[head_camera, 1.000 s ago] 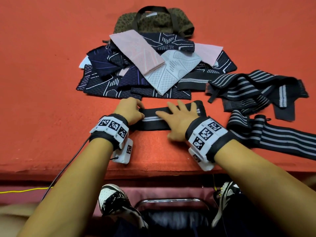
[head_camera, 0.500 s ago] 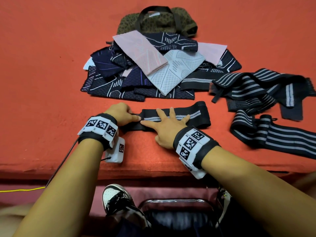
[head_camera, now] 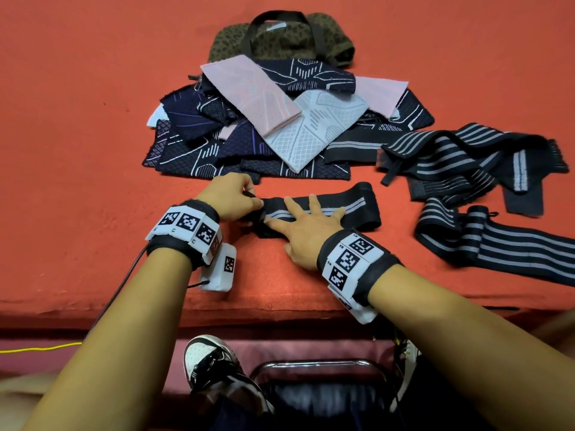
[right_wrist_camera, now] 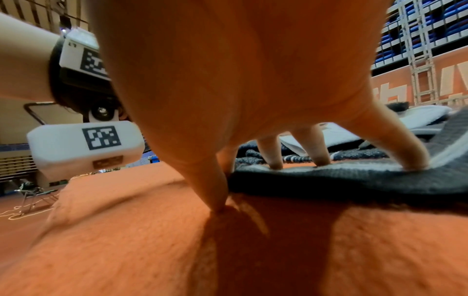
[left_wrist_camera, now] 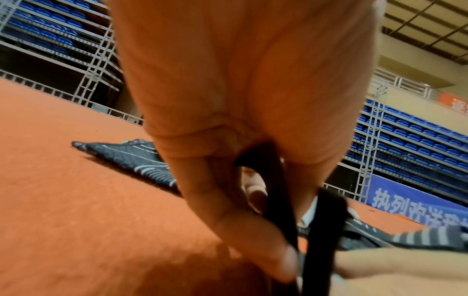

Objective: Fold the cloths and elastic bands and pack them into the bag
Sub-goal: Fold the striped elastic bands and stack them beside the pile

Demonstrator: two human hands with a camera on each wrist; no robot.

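A black elastic band with a grey stripe (head_camera: 351, 206) lies flat across the orange table in front of me. My left hand (head_camera: 231, 197) pinches its left end, and the wrist view shows a black strap (left_wrist_camera: 281, 192) held between thumb and fingers. My right hand (head_camera: 306, 223) presses flat on the band with spread, straight fingers (right_wrist_camera: 274, 158), the band's edge (right_wrist_camera: 354, 180) under them. A pile of patterned cloths (head_camera: 280, 126) lies behind, and an olive leopard-print bag (head_camera: 280, 38) with dark handles sits at the far edge.
Two more striped elastic bands lie to the right, one bunched (head_camera: 476, 160) and one stretched out (head_camera: 497, 244). The table's front edge (head_camera: 280, 309) is close under my wrists. A chair frame (head_camera: 314, 365) and shoes show below.
My right hand slid left along the band toward my left hand. The left hand went from resting on the band's end to pinching it and lifting it a little.
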